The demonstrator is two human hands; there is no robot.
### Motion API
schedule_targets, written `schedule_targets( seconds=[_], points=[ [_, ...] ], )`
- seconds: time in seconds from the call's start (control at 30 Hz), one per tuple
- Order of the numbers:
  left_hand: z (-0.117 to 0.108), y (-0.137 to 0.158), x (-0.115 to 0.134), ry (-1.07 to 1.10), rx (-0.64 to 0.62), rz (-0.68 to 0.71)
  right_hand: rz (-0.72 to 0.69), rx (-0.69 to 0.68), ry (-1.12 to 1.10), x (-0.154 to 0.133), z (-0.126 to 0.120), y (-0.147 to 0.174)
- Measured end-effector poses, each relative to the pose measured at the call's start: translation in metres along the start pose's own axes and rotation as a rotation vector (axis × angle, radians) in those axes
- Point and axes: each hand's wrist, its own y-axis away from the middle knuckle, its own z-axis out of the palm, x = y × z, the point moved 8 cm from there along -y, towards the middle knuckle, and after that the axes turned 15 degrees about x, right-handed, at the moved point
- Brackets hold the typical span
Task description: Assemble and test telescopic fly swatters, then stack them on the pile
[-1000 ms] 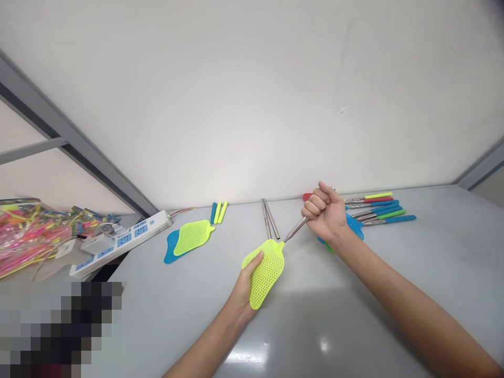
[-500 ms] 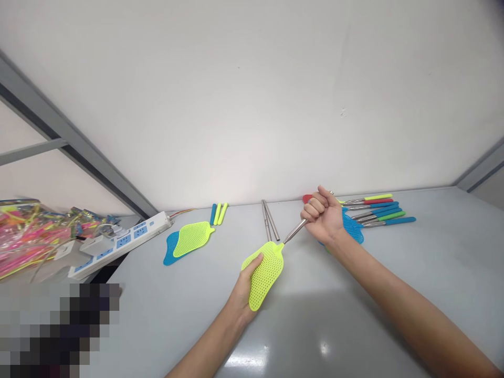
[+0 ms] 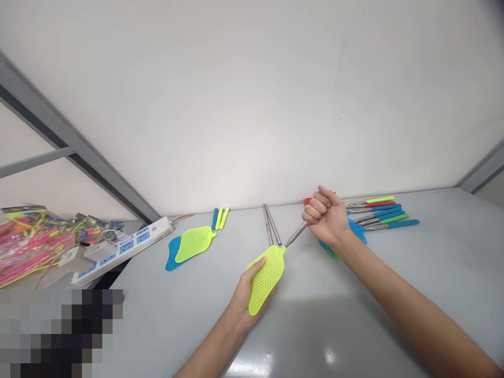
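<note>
Yellow mesh head (image 3: 268, 278) clasped by left grip (image 3: 244, 295), metal rod (image 3: 296, 234) enclosed by curled right grip (image 3: 326, 216), paddles (image 3: 193, 245) at left set well apart, tubes (image 3: 273, 226) laid near far edge of surface (image 3: 157, 320).

My yellow swatter head (image 3: 268, 281) looks like matt, perforated plastic, and my rod (image 3: 296, 234) like smooth, shiny metal; the grey surface (image 3: 205, 299) is smooth and glossy, the wall (image 3: 252, 105) matt.

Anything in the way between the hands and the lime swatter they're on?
Nothing visible: the left hand holds the lime swatter head, the right hand is closed around its metal rod. Two loose rods lie beyond, not between.
</note>
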Motion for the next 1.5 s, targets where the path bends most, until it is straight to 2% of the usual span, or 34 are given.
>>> schedule_targets(
  seconds=[0.23, 0.5, 0.6, 1.07, 1.5],
  points=[
    [0.009, 0.005, 0.001, 0.046, -0.055, -0.014, 0.024, -0.032, 0.017, -0.008, 0.005, 0.000],
    [0.016, 0.013, 0.009, -0.041, -0.188, 0.019, -0.119, -0.018, -0.029, -0.059, 0.000, 0.000],
    [0.019, 0.015, 0.009, -0.103, -0.249, 0.086, -0.145, -0.017, -0.024, -0.068, -0.002, 0.002],
    [0.034, 0.038, 0.001, -0.253, -0.392, 0.155, 0.013, -0.098, -0.017, -0.057, 0.004, 0.004],
    [0.021, 0.027, -0.001, -0.040, -0.234, 0.022, 0.024, -0.110, -0.001, -0.032, 0.007, 0.003]
  ],
)
